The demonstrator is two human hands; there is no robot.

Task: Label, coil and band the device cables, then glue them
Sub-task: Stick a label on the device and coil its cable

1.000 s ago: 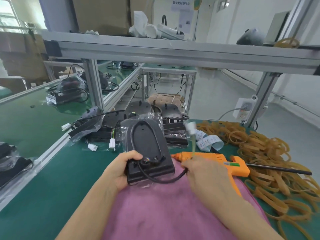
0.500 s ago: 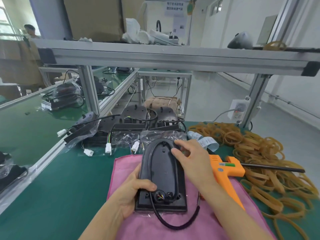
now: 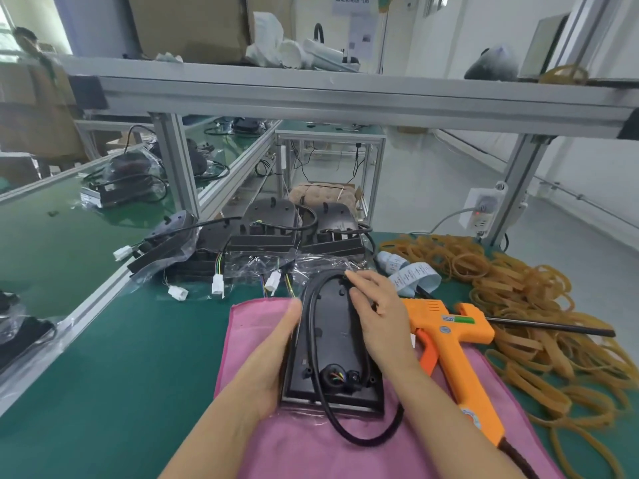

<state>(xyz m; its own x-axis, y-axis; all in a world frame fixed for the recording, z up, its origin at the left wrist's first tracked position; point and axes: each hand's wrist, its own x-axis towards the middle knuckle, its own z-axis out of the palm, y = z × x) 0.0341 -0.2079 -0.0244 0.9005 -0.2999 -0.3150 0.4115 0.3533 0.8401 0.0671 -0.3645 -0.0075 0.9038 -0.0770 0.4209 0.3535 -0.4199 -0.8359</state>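
A black device (image 3: 333,344) is steadied on a pink cloth (image 3: 311,444) on the green bench (image 3: 121,368) as its black cable (image 3: 313,340) is routed around the rim of its back face. The left hand (image 3: 273,361) is laid flat against the device's left edge, fingers straight, bracing it. The right hand (image 3: 377,316) is rested on the device's right side, its fingers loosely curled over the cable run and its forefinger extended to the top of the loop; whether the cable is actually pinched there cannot be told. A slack loop of the cable is left hanging off the device's near end onto the cloth.

The step is judged to be coiling, with banding and gluing yet to be done. It would be done well if the cable were pressed snugly along the rim without kinks, the slack at the near end drawn in, and the coloured wires at the round port near that end left unstrained.

Just right of the device an orange glue gun (image 3: 456,350) is laid, its body close against the right wrist, so that it could be knocked. Further right of the device a heap of rubber bands (image 3: 539,305) is spread, and beyond the device's far end a strip of white labels (image 3: 411,274) is seen. More bagged devices with white connectors (image 3: 218,285) are crowded behind the device, near its far end.
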